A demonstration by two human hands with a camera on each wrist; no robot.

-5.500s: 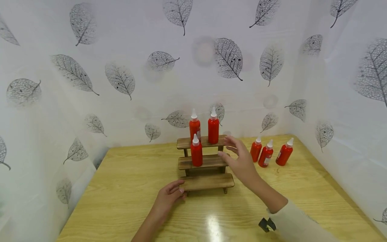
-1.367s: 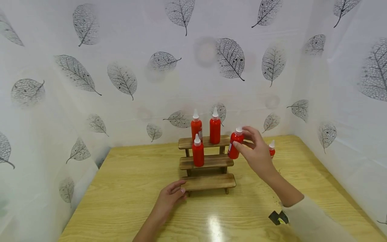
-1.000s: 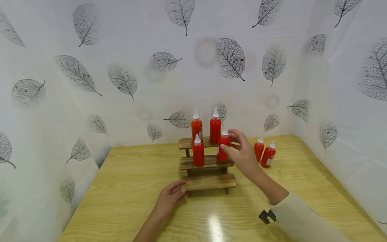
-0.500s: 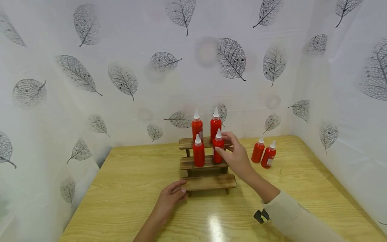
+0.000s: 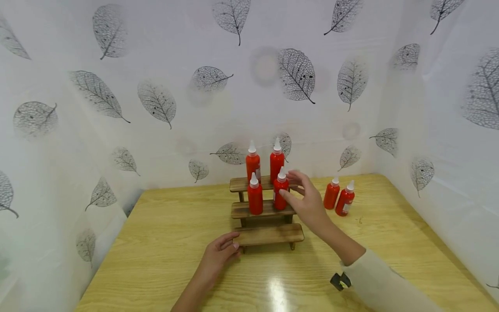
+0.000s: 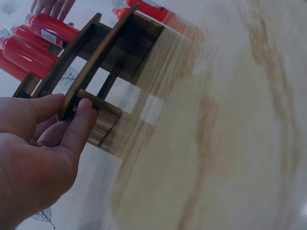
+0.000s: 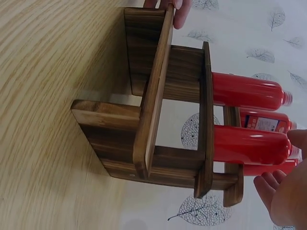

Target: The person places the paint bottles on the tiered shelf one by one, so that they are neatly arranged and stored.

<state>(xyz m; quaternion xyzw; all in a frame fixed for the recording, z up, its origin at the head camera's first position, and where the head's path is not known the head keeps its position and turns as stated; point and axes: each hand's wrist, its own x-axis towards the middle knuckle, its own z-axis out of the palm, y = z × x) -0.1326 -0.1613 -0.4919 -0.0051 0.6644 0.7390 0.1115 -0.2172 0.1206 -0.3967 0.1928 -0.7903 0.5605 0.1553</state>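
Note:
A three-tier wooden rack point(image 5: 269, 235) bears red bottles with white nozzles, two on its top tier and two on the middle one. My left hand point(image 5: 215, 256) pinches the left end of the bottom tier between thumb and fingers, as the left wrist view also shows at the rack point(image 6: 96, 57). Beside the right bottle of the middle tier point(image 5: 280, 198), my right hand point(image 5: 310, 208) has its fingers spread and relaxed. In the right wrist view its fingertips stand apart from that upright bottle point(image 7: 252, 145), and the thumb lies close to the bottle's upper part.
Two more red bottles point(image 5: 331, 196) point(image 5: 345, 202) stand on the wooden table point(image 5: 175, 242) to the right, beyond my right hand. A white curtain with leaf prints point(image 5: 202, 112) hangs behind and at both sides of the table.
The right hand has carried a bottle leftward from the table group onto the middle tier and loosened its fingers from it. The left hand has stayed on the rack.

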